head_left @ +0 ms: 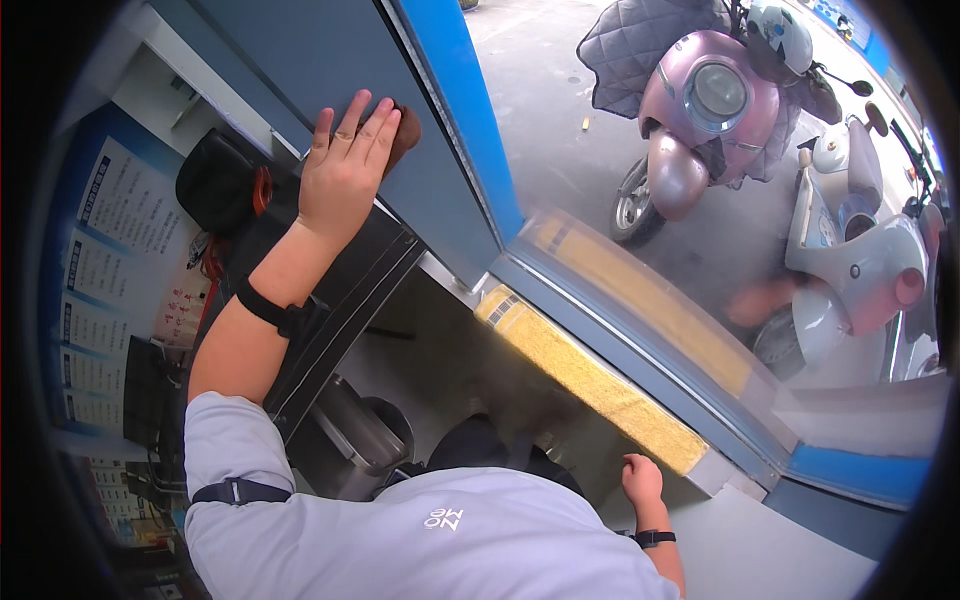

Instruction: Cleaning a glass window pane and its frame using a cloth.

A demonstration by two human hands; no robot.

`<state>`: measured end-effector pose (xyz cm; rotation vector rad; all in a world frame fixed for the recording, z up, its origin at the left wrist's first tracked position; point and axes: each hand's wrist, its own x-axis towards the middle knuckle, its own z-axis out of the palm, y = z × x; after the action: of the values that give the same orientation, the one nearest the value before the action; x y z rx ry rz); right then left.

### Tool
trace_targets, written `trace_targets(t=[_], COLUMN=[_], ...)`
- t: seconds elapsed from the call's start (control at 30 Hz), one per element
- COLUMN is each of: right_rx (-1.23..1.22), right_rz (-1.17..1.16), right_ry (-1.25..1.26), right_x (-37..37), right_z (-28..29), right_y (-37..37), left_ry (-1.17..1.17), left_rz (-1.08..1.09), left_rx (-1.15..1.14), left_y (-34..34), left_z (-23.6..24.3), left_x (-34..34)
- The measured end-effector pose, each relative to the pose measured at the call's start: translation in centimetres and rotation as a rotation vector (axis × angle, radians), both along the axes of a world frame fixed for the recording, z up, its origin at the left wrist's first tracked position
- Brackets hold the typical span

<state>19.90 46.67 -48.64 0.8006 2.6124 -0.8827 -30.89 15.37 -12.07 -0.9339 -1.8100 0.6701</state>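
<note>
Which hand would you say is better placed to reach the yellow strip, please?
Probably the right hand: it is near one end of the yellow strip, while the left hand is raised against the grey panel.

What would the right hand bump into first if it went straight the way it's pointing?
Probably the long yellow cloth, which lies just beyond the right hand in this view. Their heights are hard to compare, so the hand might pass above or below.
</note>
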Motion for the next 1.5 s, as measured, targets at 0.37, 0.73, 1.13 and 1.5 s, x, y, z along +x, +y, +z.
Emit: trace_targets(t=[0.37, 0.73, 1.13, 1.5], right_rx=[-0.031, -0.311, -0.791, -0.660], right_rz=[-0.028, 0.219, 0.422, 0.435], right_ry=[-0.015, 0.220, 0.734, 0.458], right_x=[-0.7, -8.3, -23.5, -26.9], right_z=[2.7, 8.4, 14.1, 12.4], right_y=[-0.4, -2.2, -15.2, -18.7], left_ry=[-0.395, -1.624, -2.181, -2.142], left_rz=[0.025, -0.072, 0.179, 0.191], left_rx=[-0.271, -0.039, 1.484, 1.263], left_y=[-1.5, -2.9, -3.3, -5.7], left_z=[-19.6, -18.4, -18.3, -21.3], left_x=[1.7, 14.1, 21.2, 17.9])
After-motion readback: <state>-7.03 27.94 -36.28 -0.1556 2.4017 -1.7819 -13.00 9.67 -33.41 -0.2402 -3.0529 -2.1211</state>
